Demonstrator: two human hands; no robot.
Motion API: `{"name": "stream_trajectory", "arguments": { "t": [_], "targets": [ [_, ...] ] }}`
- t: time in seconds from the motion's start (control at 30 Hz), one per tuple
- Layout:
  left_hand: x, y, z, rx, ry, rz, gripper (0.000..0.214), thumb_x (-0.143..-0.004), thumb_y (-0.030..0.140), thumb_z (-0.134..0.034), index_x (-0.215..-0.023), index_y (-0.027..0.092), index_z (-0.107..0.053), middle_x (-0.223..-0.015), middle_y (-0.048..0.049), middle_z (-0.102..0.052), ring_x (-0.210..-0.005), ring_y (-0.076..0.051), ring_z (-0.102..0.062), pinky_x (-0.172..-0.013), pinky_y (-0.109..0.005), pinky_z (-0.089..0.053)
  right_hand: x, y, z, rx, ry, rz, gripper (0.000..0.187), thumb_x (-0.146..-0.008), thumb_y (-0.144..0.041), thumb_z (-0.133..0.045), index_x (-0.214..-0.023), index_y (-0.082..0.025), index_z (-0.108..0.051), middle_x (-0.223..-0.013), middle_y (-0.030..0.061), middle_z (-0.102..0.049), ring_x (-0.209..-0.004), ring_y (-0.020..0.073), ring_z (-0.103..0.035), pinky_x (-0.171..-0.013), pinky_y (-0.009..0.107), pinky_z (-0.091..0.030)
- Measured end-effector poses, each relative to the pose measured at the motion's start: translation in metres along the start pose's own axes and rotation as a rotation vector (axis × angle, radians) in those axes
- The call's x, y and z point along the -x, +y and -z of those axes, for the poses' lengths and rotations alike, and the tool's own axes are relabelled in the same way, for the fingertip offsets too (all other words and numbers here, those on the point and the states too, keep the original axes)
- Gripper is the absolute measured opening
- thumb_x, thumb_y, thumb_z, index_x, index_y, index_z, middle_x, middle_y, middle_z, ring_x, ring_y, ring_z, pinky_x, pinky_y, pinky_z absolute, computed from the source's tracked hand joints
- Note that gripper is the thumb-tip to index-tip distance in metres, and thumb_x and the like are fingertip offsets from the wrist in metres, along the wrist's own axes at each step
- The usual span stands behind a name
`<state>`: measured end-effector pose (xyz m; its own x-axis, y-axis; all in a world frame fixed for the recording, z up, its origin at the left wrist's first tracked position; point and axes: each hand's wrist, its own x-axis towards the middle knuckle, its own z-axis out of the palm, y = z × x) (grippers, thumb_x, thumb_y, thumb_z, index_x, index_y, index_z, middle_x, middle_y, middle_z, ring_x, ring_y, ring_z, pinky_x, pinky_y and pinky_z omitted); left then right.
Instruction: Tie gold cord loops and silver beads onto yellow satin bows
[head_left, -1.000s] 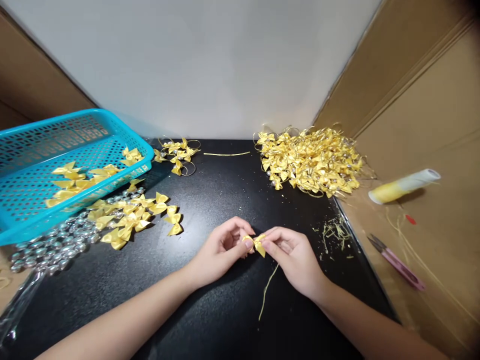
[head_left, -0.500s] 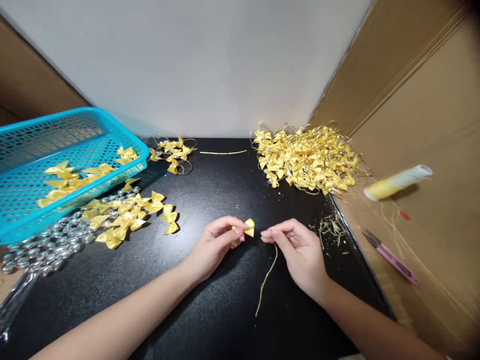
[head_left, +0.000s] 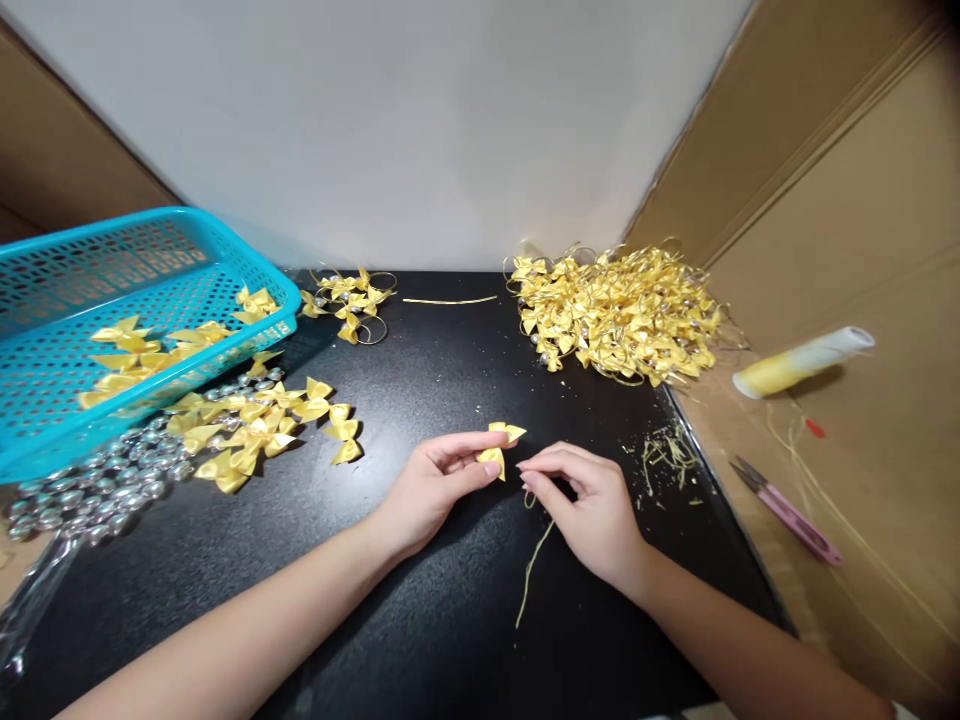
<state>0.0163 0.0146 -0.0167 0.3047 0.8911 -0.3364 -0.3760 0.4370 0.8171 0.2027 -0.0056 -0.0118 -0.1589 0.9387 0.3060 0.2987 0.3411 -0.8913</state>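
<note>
Above the black tabletop, my left hand pinches a yellow ribbon bow between thumb and fingers. Its loops stick out past the fingertips to the right. My right hand is closed in a pinch just right of the bow, apart from it. From its fingers hangs a thin gold cord, with a small loop near the fingertips and a loose tail trailing down. Whatever else lies between the right fingertips is too small to make out.
A turquoise basket with bows stands left, by loose bows and silver bead strings. Behind are finished bows, a cord piece and a large bow pile. Right lie clippings, a tube and pink thread snips.
My left hand has turned the bow, so more of both loops shows. My right fingers have closed more tightly, and a small loop of cord now shows beneath them.
</note>
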Motion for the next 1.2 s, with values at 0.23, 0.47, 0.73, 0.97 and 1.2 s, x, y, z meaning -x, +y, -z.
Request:
{"name": "stream_trajectory", "arguments": {
  "t": [0.23,0.47,0.73,0.97,1.2],
  "targets": [
    [-0.0007,0.0028,0.0027,0.067,-0.135,0.056,0.038,-0.062,0.02,-0.088,-0.098,0.025,-0.079,-0.098,-0.0024,-0.078,-0.081,-0.012,-0.067,-0.081,-0.024,-0.049,-0.0006,-0.0012,-0.0019,0.014,0.002,0.005,0.012,-0.081,-0.009,-0.067,-0.084,-0.017,-0.075,-0.069,0.0027,-0.071,-0.06,0.013,-0.064,-0.058,0.024,-0.051],
    [0.0029,0.0011,0.0009,0.186,-0.25,0.149,0.035,-0.066,0.027,-0.087,-0.099,0.022,-0.078,-0.096,-0.003,-0.078,-0.084,-0.012,-0.068,-0.08,-0.021,-0.047,-0.0005,-0.0046,-0.0034,-0.026,-0.01,0.047,0.013,-0.081,-0.008,-0.065,-0.076,-0.018,-0.071,-0.071,0.0027,-0.072,-0.062,0.0137,-0.066,-0.06,0.025,-0.052],
    [0.0025,0.0014,0.002,0.26,-0.201,0.184,0.035,-0.065,0.017,-0.087,-0.099,0.023,-0.078,-0.097,-0.0029,-0.078,-0.084,-0.012,-0.067,-0.083,-0.023,-0.046,-0.0022,-0.0081,-0.0013,0.034,-0.041,0.066,0.012,-0.084,-0.012,-0.061,-0.079,-0.019,-0.07,-0.066,0.0019,-0.068,-0.057,0.0138,-0.062,-0.057,0.026,-0.05],
    [0.0023,0.0024,0.0004,0.282,-0.216,0.236,0.038,-0.062,0.017,-0.089,-0.098,0.023,-0.078,-0.098,-0.0017,-0.077,-0.079,-0.009,-0.067,-0.074,-0.018,-0.048,-0.002,-0.0082,-0.0025,0.039,-0.06,0.097,0.014,-0.083,-0.009,-0.059,-0.079,-0.018,-0.068,-0.069,0.0035,-0.069,-0.06,0.0137,-0.063,-0.059,0.025,-0.05],
    [0.0028,0.0031,-0.0007,0.282,-0.218,0.262,0.037,-0.063,0.017,-0.088,-0.098,0.022,-0.079,-0.097,-0.0034,-0.076,-0.072,-0.008,-0.064,-0.066,-0.017,-0.046,-0.0017,-0.0077,-0.0026,0.04,-0.06,0.109,0.015,-0.085,-0.01,-0.058,-0.078,-0.02,-0.068,-0.071,0.0037,-0.071,-0.062,0.0146,-0.066,-0.061,0.027,-0.052]
  ]
}}
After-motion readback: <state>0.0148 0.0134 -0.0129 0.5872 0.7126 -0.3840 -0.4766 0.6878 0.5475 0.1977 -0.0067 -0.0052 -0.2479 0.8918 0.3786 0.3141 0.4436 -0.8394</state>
